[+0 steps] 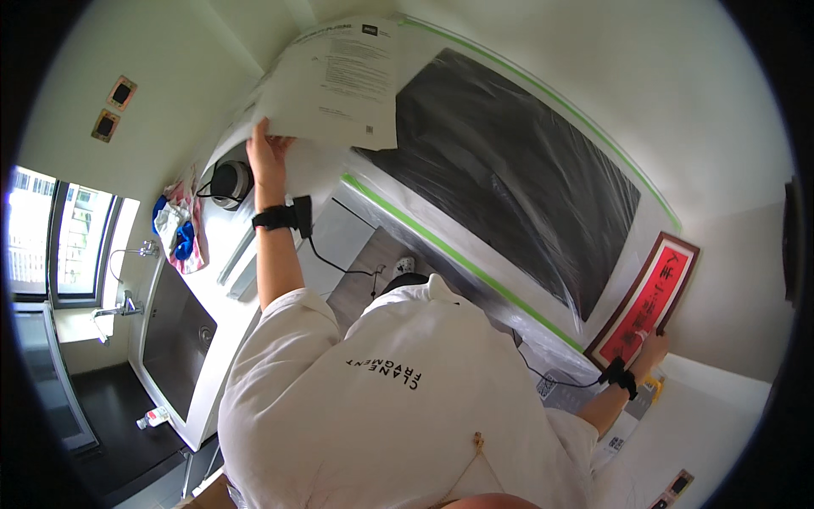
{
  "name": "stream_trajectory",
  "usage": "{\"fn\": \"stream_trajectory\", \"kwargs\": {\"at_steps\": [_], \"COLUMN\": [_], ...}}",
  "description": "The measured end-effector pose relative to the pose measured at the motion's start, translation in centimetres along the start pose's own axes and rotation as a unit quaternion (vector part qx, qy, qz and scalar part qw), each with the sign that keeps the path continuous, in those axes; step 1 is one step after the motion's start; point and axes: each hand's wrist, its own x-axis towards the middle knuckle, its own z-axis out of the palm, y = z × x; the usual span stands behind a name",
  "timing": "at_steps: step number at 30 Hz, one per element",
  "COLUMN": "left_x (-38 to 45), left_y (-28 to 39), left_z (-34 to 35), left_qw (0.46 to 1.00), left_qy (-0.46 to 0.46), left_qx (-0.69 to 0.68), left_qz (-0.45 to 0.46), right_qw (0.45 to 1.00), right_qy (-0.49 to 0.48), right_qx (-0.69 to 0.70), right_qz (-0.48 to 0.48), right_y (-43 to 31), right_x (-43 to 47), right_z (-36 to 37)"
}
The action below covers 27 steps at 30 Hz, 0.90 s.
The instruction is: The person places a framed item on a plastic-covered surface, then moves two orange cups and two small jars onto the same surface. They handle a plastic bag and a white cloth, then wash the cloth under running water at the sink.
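Note:
My left hand [268,156] grips the lower edge of a large white printed sheet [356,89], which bows upward. It bears dense writing and a small printed code. My right hand [650,351] holds the near end of a wooden picture frame [683,245] around a red strip with dark calligraphy [645,299]. That frame leans at a slant over the corner of a white surface. Between my hands lies a large dark panel [509,178] under wrinkled clear plastic film, part of it hidden by the sheet. Both wrists wear black straps with cables.
Green tape [458,251] runs along the film's near edge. Left of me are a round black-and-silver appliance [232,184] with a cord, crumpled cloths [178,226], a sink [175,331], and a faucet [130,305]. A small bottle [152,418] lies on the dark counter.

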Motion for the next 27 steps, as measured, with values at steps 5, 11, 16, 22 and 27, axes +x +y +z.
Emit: {"fn": "stream_trajectory", "kwargs": {"at_steps": [5,11,16,22,27], "left_x": [-1.0,-10.0,-16.5,-20.8,-21.1], "left_y": [4.8,4.8,3.5,1.0,-7.8], "left_z": [8.8,22.2,29.5,31.9,30.5], "left_qw": [0.995,0.978,0.956,0.907,0.962], "left_qy": [-0.065,-0.173,-0.245,-0.337,-0.196], "left_qx": [-0.062,-0.096,-0.144,-0.254,-0.14], "left_qz": [0.048,0.07,0.077,-0.002,-0.128], "right_qw": [0.999,0.989,0.987,0.984,0.989], "right_qy": [0.027,0.089,0.085,0.099,0.079], "right_qx": [0.034,0.107,0.133,0.149,0.124], "right_qz": [0.008,-0.05,-0.037,-0.027,-0.01], "right_y": [0.1,1.7,2.1,1.9,1.1], "right_x": [-0.7,-1.8,-3.6,-5.3,-6.1], "right_z": [-2.8,-5.7,-8.4,-9.7,-10.6]}}
